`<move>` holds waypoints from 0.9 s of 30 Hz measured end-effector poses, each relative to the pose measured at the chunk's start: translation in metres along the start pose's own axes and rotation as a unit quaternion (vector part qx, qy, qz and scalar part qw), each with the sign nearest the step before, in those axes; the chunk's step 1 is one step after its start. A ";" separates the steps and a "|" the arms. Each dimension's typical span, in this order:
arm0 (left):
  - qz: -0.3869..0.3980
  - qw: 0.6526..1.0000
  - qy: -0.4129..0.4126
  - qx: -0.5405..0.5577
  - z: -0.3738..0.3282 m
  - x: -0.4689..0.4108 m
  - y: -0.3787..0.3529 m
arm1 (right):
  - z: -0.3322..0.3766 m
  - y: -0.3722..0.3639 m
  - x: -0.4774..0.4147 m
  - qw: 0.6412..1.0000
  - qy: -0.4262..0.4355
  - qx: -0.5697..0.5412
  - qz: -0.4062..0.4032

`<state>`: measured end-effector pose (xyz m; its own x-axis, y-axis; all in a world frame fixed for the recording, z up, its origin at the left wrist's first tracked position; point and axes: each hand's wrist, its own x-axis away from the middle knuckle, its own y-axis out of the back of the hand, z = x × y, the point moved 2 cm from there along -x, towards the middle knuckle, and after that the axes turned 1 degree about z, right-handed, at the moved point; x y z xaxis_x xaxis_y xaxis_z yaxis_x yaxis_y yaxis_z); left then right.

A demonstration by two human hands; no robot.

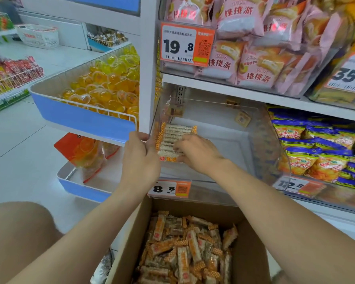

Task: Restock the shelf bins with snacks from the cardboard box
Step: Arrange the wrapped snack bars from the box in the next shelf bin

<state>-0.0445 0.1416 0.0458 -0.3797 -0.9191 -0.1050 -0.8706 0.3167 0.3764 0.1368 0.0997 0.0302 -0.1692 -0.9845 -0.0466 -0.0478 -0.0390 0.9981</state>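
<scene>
Mid-restock here, on the placing step. I've got a row of snack bars, the orange-and-white wrapped kind, lined up side by side in the front left corner of the clear shelf bin. The rest of that bin is mostly bare floor, with just a couple of stray packets at the back.

My right hand sits on top of the row with its fingers curled down over the packets, holding them together. My left hand is curled at the row's left end, right against the bin's side wall. Honestly I can't tell if it's pinching the packets or the wall itself.

The cardboard box is open just below, under the price tag, and it's full of loose bars, so I'd say we're early on.

Next move, as I see it: let go without the row toppling, then drop both hands into the box and gather another bunch. That one should go tight beside this one so the rows stay neat.
</scene>
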 end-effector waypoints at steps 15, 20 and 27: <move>0.001 1.000 -0.016 -0.005 -0.003 0.009 0.000 | -0.009 0.005 0.018 0.997 -0.040 -0.045 -0.047; 0.016 1.000 -0.004 -0.022 -0.003 0.011 -0.002 | -0.005 0.004 0.016 0.997 -0.027 -0.039 -0.056; -0.084 0.978 -0.159 -0.109 -0.012 0.023 0.013 | 0.005 0.047 0.046 0.989 -0.046 -0.067 -0.122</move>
<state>-0.0609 0.1217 0.0591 -0.3449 -0.8240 -0.4495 -0.8552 0.0784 0.5124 0.1217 0.0530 0.0750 -0.2587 -0.9235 -0.2831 0.0309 -0.3009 0.9532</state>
